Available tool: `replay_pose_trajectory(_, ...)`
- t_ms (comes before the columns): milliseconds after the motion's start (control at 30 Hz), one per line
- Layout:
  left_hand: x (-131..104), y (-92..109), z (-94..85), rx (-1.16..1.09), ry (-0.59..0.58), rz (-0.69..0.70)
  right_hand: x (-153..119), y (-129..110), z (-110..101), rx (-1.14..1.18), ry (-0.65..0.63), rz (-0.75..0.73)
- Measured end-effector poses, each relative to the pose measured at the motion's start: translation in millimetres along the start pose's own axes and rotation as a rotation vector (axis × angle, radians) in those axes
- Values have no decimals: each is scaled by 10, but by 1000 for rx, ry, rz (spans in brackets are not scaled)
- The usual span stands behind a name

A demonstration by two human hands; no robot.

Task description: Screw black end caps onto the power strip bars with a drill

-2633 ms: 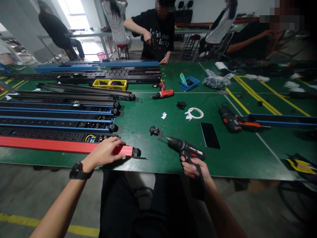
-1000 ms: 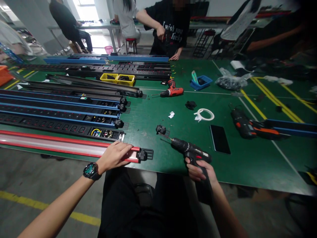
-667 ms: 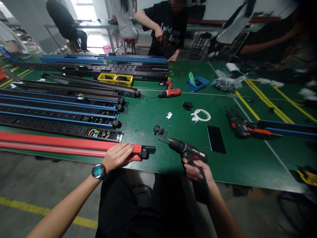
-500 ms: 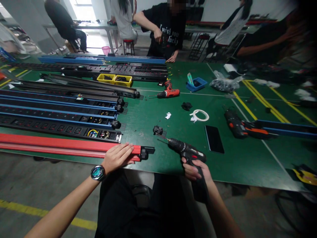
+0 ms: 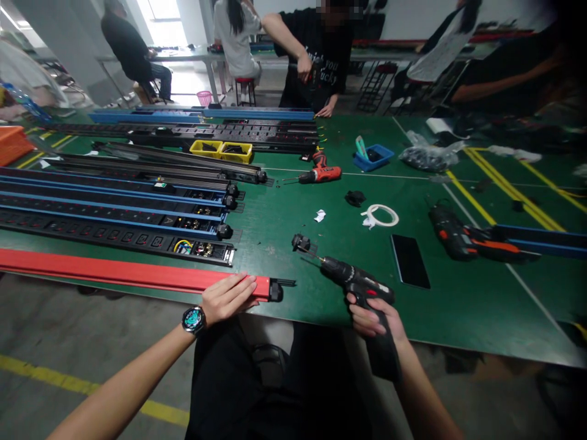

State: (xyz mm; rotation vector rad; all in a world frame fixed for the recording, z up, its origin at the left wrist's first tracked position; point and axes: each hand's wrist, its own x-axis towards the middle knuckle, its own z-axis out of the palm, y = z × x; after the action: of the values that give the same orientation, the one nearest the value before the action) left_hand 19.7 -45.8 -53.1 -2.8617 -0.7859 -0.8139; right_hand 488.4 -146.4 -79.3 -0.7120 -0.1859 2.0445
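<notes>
Along the table's front edge lies a long red power strip (image 5: 151, 275) with a black cable gland (image 5: 276, 291) at its right end. My left hand (image 5: 229, 296) is closed over the strip near that end, fingers across its top and the thumb hidden. My right hand (image 5: 373, 315) grips the handle of a black cordless drill (image 5: 355, 278), its long bit pointing left and slightly up over the table. Close to the bit's tip lies a loose black cable gland (image 5: 301, 242). Beyond the red strip is an open black power strip (image 5: 137, 237) with sockets and exposed wires.
Several blue-edged strips (image 5: 110, 198) lie at the left. Yellow bins (image 5: 236, 151), a red drill (image 5: 321, 175), a blue tray (image 5: 378, 156), a coil of white tubing (image 5: 383, 215), a phone (image 5: 409, 261) and another drill (image 5: 452, 232) lie around. A co-worker (image 5: 316, 61) works across the table.
The red strip has been turned about its length under my left hand, so a flatter face shows on top. The drill stays in my right hand. The whole view has shifted slightly.
</notes>
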Motion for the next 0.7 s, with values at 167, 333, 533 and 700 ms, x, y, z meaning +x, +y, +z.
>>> replay_pose_trajectory(167,69,-51,-25,19,23,64,17,-7,58,-44,-22,-24)
replay_pose_trajectory(333,192,-61,-99,30,37,89,36,-24,147,-139,-52,-18)
replay_pose_trajectory(533,182,-8,-157,40,12,75,-46,113,341,-150,25,-86)
replay_pose_trajectory(700,58,16,-130,34,-21,44,55,291,721,-372,-29,-100)
